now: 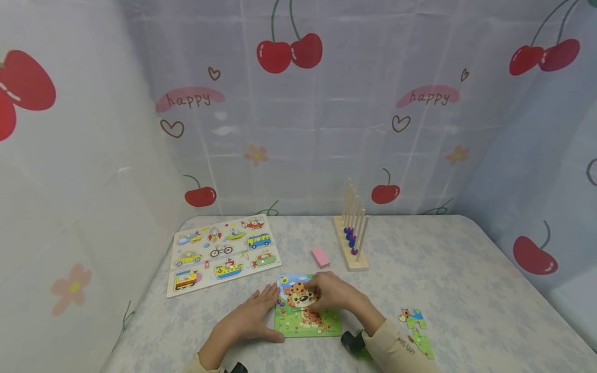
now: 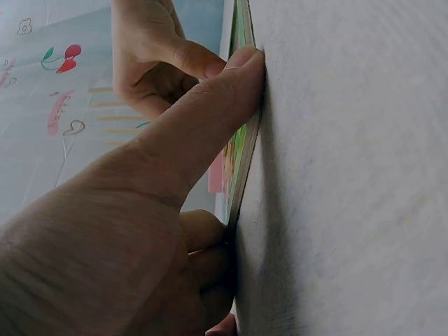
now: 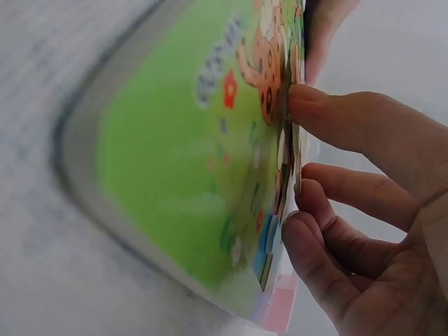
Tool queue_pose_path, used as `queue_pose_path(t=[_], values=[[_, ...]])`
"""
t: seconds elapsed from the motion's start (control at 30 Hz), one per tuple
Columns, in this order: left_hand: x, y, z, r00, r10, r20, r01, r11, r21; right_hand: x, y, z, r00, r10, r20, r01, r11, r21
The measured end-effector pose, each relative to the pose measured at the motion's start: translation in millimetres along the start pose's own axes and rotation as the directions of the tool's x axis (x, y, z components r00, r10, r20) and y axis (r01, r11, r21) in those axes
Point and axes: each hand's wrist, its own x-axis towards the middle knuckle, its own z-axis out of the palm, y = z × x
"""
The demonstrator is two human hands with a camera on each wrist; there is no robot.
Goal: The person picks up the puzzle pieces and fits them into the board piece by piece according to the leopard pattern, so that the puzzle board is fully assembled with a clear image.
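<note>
Left hand (image 1: 252, 317): lies spread along the left side of the leopard puzzle (image 1: 290, 325), with thumb stretched out to the near left corner.
Right hand (image 1: 335, 294): curls over the upper part of the puzzle, pinching a puzzle piece (image 1: 298, 296) between thumb and fingertips.
Puzzle piece: sits at the leopard's face, partly covered by the right hand; seen nearly edge-on from the right wrist, just above the board.
Leopard puzzle: lies flat on the table (image 1: 466, 290), between both hands, showing a spotted leopard on green grass.
Loose pieces (image 1: 422, 346): lie flat near each other, to the right of the right forearm.
Pink block (image 1: 320, 257): lies just beyond the puzzle.
Vehicle board (image 1: 210, 261): lies slantwise at the far left, with car, bicycle, bus, boat and train pictures.
Peg rack (image 1: 357, 265): stands beyond the pink block, to the right, with purple and blue beads low on upright wooden pegs.
Curtain (image 1: 322, 129): hangs behind the table, printed with cherries, hearts, flowers and "happy".
Right sleeve (image 1: 396, 351): beige, with dark lettering near the cuff.
</note>
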Motion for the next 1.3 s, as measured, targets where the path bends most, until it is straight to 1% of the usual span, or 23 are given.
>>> queue_pose_path(t=[0.1,0.33,0.67,0.83,1.03,1.3], values=[[0.4,0.6,-0.7,1.000,0.000,0.001,0.000,1.000,0.000,-0.3,0.1,-1.6,1.000,-0.005,-0.004,0.005,1.000,-0.019],[0.7,0.9,-1.5,1.000,-0.001,0.005,0.001,1.000,0.004,0.7,-2.7,-3.0,1.000,0.001,0.006,-0.001,1.000,-0.013],[0.8,1.4,-3.2,1.000,-0.001,0.009,0.001,1.000,0.002,0.4,-5.9,-2.0,1.000,-0.010,0.004,0.010,0.998,-0.057],[-0.2,2.4,-3.3,1.000,0.003,0.009,-0.003,1.000,0.001,0.5,-4.6,0.1,1.000,-0.011,-0.001,0.011,0.999,-0.047],[-0.6,2.7,-2.9,1.000,0.001,0.005,-0.001,1.000,-0.003,0.5,-2.6,1.8,1.000,0.008,-0.010,-0.009,1.000,-0.015],[-0.6,1.3,-1.0,1.000,-0.007,0.007,0.007,1.000,-0.005,0.1,-2.0,2.9,0.999,-0.005,-0.033,0.005,1.000,0.006]])
